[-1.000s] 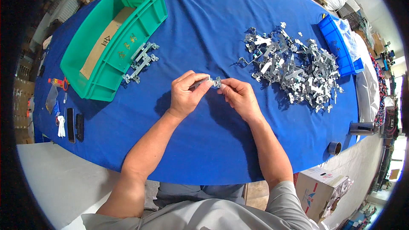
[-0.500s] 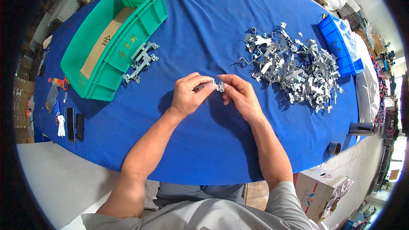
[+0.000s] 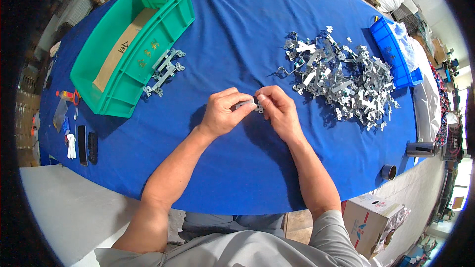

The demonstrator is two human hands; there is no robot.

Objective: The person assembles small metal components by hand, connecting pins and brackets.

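Bracket [image 3: 249, 104] sits mid-frame above the cloth [image 3: 237, 178], pinched from both sides: left hand [image 3: 221, 113] and right hand [image 3: 279, 111] press fingertips on its ends, steadying it; pile [image 3: 341, 79] lies right, bin [image 3: 131, 44] upper left.

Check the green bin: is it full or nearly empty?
Nearly empty. The green bin holds only a flat cardboard sheet on its floor; no metal parts show inside.

Grey short-sleeved shirt, sleeves ending above elbows. Forearms bare, no watch, no bracelet. Left hand [image 3: 221, 114] bare, no glove, no ring visible. Right hand [image 3: 281, 111] bare too, no glove, no ring visible.
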